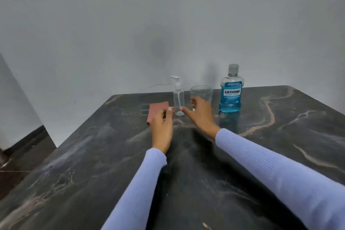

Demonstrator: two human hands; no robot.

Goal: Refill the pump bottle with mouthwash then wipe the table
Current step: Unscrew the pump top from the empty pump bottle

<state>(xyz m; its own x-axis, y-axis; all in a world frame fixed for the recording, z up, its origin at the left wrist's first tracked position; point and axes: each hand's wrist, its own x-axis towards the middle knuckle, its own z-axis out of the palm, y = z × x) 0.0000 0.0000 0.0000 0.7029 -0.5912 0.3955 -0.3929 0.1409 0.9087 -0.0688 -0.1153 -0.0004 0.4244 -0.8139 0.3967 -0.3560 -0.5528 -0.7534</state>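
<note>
A clear, empty pump bottle (178,97) with a white pump head stands upright near the far edge of the dark marble table (205,173). My left hand (162,127) is just left of its base, fingers apart, thumb tip close to the bottle. My right hand (199,114) reaches in from the right, fingers spread, its fingertip near the bottle's base; neither hand grips it. A blue mouthwash bottle (230,93) with a grey cap stands capped to the right. A folded pinkish cloth (158,110) lies left of the pump bottle, partly behind my left hand.
A clear drinking glass (201,92) stands between the pump bottle and the mouthwash bottle, partly behind my right hand. A grey wall rises right behind the table. A thin white cable (155,86) runs along the wall. The table's left edge drops to the floor.
</note>
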